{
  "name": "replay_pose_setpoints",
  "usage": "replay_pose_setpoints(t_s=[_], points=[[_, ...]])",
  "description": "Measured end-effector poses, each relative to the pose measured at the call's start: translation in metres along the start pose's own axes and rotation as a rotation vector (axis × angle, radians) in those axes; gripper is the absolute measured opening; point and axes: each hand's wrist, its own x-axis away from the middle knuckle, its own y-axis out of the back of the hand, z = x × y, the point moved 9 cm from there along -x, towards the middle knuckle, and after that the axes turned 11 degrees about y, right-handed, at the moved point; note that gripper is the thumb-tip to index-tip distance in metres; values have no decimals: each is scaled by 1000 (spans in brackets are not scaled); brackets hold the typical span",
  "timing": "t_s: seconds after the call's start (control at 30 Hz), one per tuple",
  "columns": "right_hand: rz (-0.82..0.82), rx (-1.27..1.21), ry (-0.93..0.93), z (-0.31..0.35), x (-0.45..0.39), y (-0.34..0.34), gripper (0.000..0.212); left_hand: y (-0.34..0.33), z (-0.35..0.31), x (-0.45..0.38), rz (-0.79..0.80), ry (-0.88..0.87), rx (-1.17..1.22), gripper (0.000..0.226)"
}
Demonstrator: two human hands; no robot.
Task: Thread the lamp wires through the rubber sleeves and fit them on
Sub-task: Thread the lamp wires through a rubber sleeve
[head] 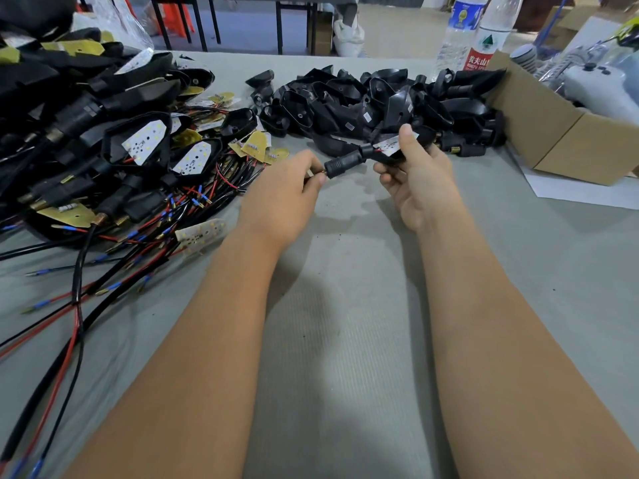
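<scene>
Item, in hand: one black rubber sleeve (344, 163), lying roughly level between my two hands, above the middle of the grey tabletop (345, 323).

My left hand (287, 195): fingers curled, tips pinching a small brass wire terminal (320, 173) at the sleeve's left end.

My right hand (418, 178): fingers curled round a black lamp housing (389, 157), thumb pressed on its white LED board (394, 146). The sleeve's right end meets the housing stem; a short run of red wire shows there.

Item, left edge of the tabletop: a large heap of wired lamp units (103, 140), black housings with white LED boards and yellow backing pieces. Their red and black wires (79, 305), tipped with blue crimps, trail toward the near left corner.

Item, far middle of the tabletop: a pile of bare black housings (363, 102), just beyond my right hand.

Item, right edge: an open cardboard box (553, 133) holding white and grey parts I cannot identify. A white sheet of paper (581, 193) lies under its near corner.

Item, far right: two clear plastic water bottles (484, 36), upright, side by side behind the housing pile.
</scene>
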Motion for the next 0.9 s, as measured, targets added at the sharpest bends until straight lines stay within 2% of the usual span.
replay_pose_setpoints(t_s=[0.13,0.23,0.47,0.67,0.77,0.9], points=[[70,-97,-55,-3,1,-8,3,3,4,-1,-16,10,36,14],[71,-101,-41,-2,3,-10,11,3,11,-2,-26,54,52,11],[63,36,5,-1,3,-9,12,-3,16,-3,17,90,52,10],[65,99,28,-3,2,-12,12,2,13,-1,-7,72,56,9],[-5,-15,8,-3,1,-12,14,12,-2,-1,-60,39,11,11],[-136,-349,-71,-3,9,-9,23,24,-47,5,-134,-102,-85,15]])
